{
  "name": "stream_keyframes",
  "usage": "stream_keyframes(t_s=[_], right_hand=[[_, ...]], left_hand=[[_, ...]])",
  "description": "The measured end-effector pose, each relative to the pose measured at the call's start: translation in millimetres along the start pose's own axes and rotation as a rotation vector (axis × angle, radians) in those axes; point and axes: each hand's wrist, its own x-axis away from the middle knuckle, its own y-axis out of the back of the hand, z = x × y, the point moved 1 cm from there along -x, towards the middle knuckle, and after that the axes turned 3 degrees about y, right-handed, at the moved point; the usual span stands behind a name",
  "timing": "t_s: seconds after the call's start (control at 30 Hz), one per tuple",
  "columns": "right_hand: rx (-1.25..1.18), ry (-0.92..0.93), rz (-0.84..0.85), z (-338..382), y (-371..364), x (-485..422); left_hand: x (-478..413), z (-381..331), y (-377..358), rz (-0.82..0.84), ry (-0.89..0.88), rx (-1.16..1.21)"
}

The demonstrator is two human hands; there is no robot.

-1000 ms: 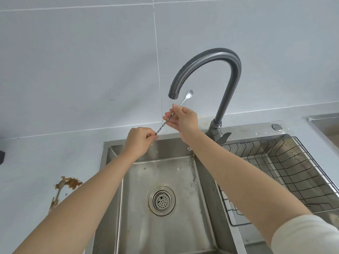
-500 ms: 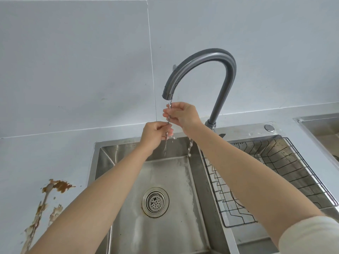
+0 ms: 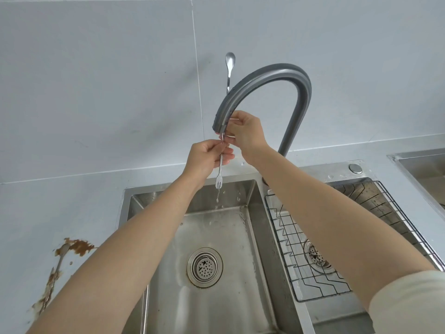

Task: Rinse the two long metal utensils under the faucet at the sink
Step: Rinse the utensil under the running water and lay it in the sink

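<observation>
A long thin metal utensil stands upright under the spout of the grey faucet [image 3: 277, 75]. Its spoon end [image 3: 230, 60] pokes up behind the spout and its small fork end [image 3: 218, 182] points down. Water runs off the fork into the steel sink [image 3: 168, 186]. My left hand [image 3: 207, 157] pinches the shaft just below the spout. My right hand [image 3: 245, 133] holds the shaft a little higher, right at the spout. A second long metal utensil [image 3: 60, 259] lies on the counter at the left in a brown smear.
The drain strainer [image 3: 204, 266] sits in the middle of the left basin. A black wire rack [image 3: 313, 237] fills the right basin. Another steel basin [image 3: 421, 165] starts at the far right. A tiled wall stands close behind the faucet.
The utensil went from slanted to upright beneath the spout, and water now flows down it. Both hands kept their hold and shifted under the spout.
</observation>
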Motion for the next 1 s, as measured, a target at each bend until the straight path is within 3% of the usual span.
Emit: stream_keyframes(t_s=[0.33,0.73,1.0], right_hand=[[-0.017,-0.023,0.031,-6.2,-3.9,10.8],[-0.037,-0.129,0.082,-53.2,0.0,55.5],[0.077,-0.164,0.067,-86.1,14.0,81.7]], left_hand=[[13.7,7.7,5.3,-0.015,-0.013,-0.084],[56.0,65.9,2.2,-0.036,0.115,-0.112],[79.3,104.4,-8.9,-0.047,0.193,-0.207]])
